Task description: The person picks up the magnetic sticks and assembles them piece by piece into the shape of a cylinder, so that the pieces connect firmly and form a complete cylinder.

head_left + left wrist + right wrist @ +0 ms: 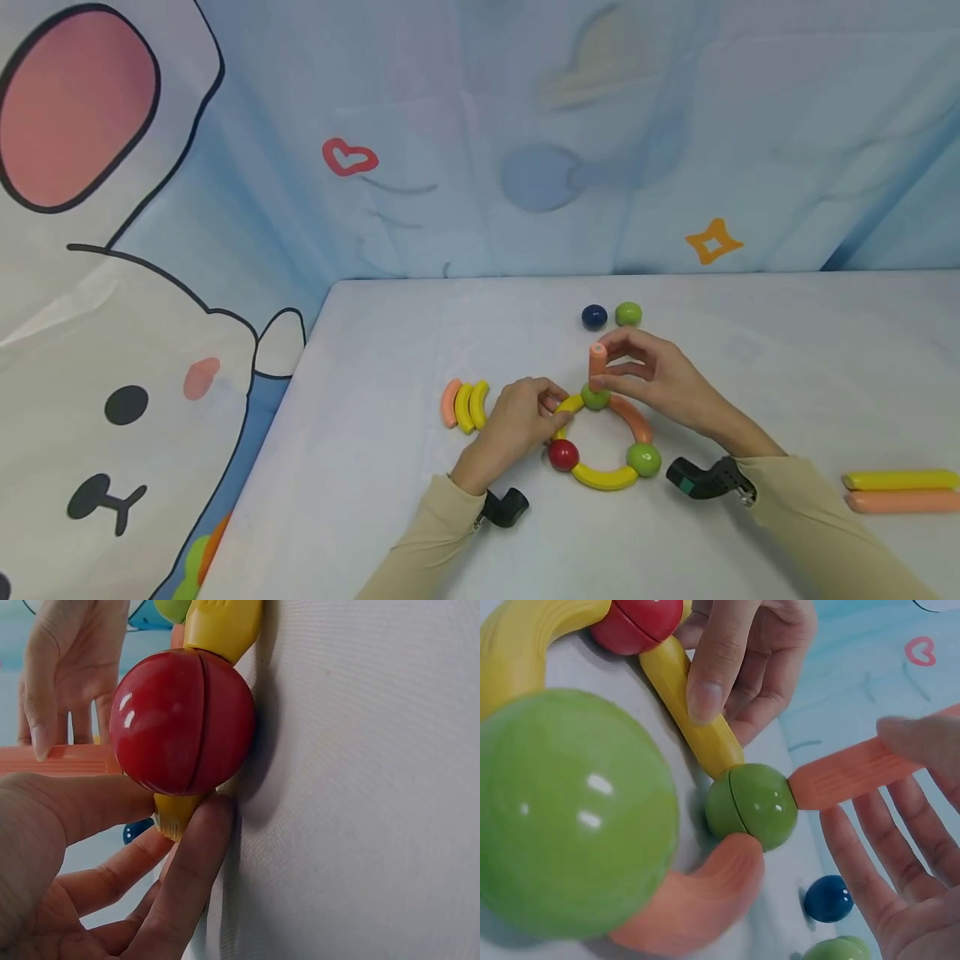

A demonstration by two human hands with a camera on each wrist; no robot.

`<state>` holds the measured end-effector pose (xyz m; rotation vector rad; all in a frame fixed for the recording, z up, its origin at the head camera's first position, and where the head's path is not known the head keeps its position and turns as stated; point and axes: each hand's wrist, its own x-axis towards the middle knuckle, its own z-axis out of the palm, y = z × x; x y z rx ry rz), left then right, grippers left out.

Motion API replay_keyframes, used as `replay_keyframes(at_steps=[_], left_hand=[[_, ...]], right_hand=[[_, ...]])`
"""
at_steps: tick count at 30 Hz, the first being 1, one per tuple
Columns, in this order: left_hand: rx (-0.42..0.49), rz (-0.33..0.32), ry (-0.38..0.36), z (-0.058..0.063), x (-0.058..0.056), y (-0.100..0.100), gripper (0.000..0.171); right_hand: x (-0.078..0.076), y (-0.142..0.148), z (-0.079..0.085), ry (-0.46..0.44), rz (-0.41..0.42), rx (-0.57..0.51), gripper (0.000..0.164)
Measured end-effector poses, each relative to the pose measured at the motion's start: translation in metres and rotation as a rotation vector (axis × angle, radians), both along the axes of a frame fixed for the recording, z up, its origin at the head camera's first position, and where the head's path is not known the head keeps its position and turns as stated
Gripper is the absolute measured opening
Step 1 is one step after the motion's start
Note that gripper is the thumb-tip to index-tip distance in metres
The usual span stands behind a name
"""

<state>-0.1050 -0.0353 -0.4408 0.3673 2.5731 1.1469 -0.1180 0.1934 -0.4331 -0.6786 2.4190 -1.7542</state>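
A ring of toy balls and curved bars lies on the table. My left hand (519, 418) pinches its left yellow bar (572, 403) between thumb and fingers, right by the red ball (563, 456). That bar runs to the rear green ball (596, 398). My right hand (652, 372) holds a straight orange rod (597, 357) upright, its lower end against the top of this green ball. A curved orange bar (632, 418) joins it to another green ball (643, 459), and a curved yellow bar (604, 478) closes the front.
Behind the ring sit a dark blue ball (594, 317) and a loose green ball (628, 313). To the left lie a curved orange bar (450, 403) and two yellow ones (464, 408). Straight yellow (900, 480) and orange (900, 502) rods lie far right.
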Motion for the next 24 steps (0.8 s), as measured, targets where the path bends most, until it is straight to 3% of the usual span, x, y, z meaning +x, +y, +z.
replay_keyframes(at_steps=[4, 7, 12, 16, 18, 22, 24], left_hand=[[0.017, 0.009, -0.026, 0.0, 0.0, 0.001, 0.022], [0.025, 0.011, -0.034, 0.0, 0.0, 0.001, 0.022], [0.037, 0.015, -0.038, -0.001, 0.001, 0.002, 0.022], [0.048, 0.016, -0.038, -0.001, 0.001, 0.001, 0.022], [0.043, 0.01, -0.021, 0.001, 0.0, -0.001, 0.022], [0.022, 0.004, 0.011, 0.002, -0.001, -0.003, 0.022], [0.021, 0.011, 0.006, 0.002, -0.002, -0.003, 0.022]], right_hand=[[0.002, 0.011, 0.005, 0.053, -0.016, 0.008, 0.045], [0.007, 0.033, 0.011, 0.102, -0.051, 0.079, 0.044], [0.026, 0.096, 0.012, 0.192, -0.077, 0.39, 0.037], [0.046, 0.155, -0.002, 0.244, -0.084, 0.604, 0.043], [0.054, 0.181, -0.011, 0.212, -0.097, 0.684, 0.044], [0.057, 0.229, -0.027, -0.009, -0.07, 0.855, 0.04], [0.055, 0.252, -0.039, -0.095, -0.017, 0.932, 0.042]])
